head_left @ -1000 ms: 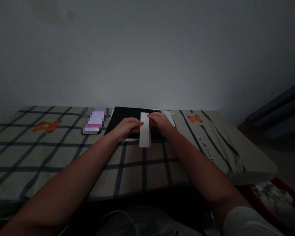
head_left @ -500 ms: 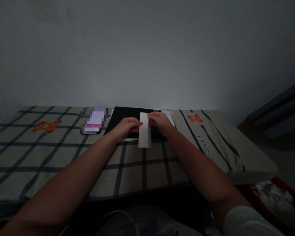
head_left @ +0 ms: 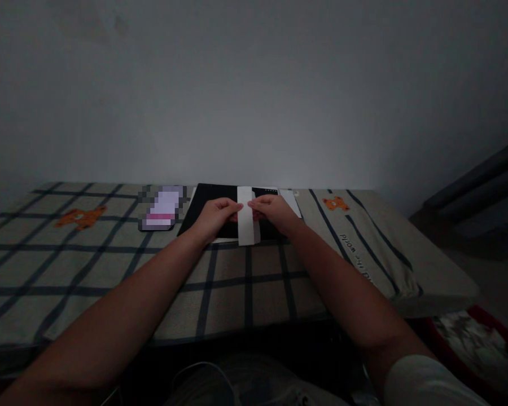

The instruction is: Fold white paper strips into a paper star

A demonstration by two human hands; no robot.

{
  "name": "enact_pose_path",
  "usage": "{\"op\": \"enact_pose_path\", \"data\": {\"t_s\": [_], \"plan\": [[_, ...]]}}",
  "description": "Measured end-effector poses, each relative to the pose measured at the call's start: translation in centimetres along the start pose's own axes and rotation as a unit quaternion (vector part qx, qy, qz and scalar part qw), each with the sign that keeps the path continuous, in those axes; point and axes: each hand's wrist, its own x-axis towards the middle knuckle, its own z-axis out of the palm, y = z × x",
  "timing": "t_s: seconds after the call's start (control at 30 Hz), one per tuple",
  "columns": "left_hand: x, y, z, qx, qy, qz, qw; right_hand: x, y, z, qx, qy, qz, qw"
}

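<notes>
A folded strip of white paper (head_left: 246, 225) is held upright between my two hands, over a flat black sheet or folder (head_left: 209, 197). My left hand (head_left: 217, 215) pinches its left edge between thumb and fingers. From the other side, my right hand (head_left: 275, 211) pinches the paper near its upper middle, thumb in front. Behind the front layer, a second layer of the paper shows at the right. White sheets (head_left: 290, 200) stick out from under the black one at the right.
A phone (head_left: 163, 208) with a lit, blurred screen lies left of the black sheet. The checked cloth (head_left: 237, 287) with bear prints covers the table up to the wall (head_left: 254, 101). A red container (head_left: 482, 338) with whitish contents stands low at the right.
The folded paper has risen slightly and shifted a little left. My right thumb has moved lower and further onto its front, and my left hand has moved slightly left and up.
</notes>
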Motion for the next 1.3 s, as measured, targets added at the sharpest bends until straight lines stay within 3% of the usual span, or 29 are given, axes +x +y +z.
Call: {"op": "enact_pose_path", "data": {"t_s": [0.13, 0.3, 0.47, 0.63, 0.8, 0.97, 1.3], "plan": [[-0.03, 0.1, 0.04, 0.006, 0.018, 0.019, 1.0, -0.16, -0.15, 0.06, -0.005, -0.025, 0.013, 1.0], [0.13, -0.08, -0.1, 0.022, 0.029, 0.042, 0.998, -0.06, 0.09, 0.31, -0.021, 0.006, -0.008, 1.0], [0.41, -0.25, -0.31, 0.01, 0.062, 0.07, 0.996, 0.01, 0.3, 0.44, -0.02, -0.021, 0.003, 1.0], [0.56, -0.42, -0.26, 0.023, 0.079, 0.086, 0.993, 0.07, 0.53, 0.57, -0.042, 0.012, -0.021, 0.999], [0.72, -0.57, -0.43, 0.017, 0.101, 0.111, 0.988, 0.22, 0.79, 0.41, -0.026, -0.023, -0.003, 0.999], [0.41, -0.03, -0.22, 0.039, 0.128, 0.12, 0.984, 0.31, 0.69, 0.43, -0.048, -0.009, -0.01, 0.999], [0.69, -0.09, -0.67, 0.032, 0.171, 0.15, 0.973, 0.14, 0.69, 0.4, -0.051, -0.041, -0.011, 0.998]]}}
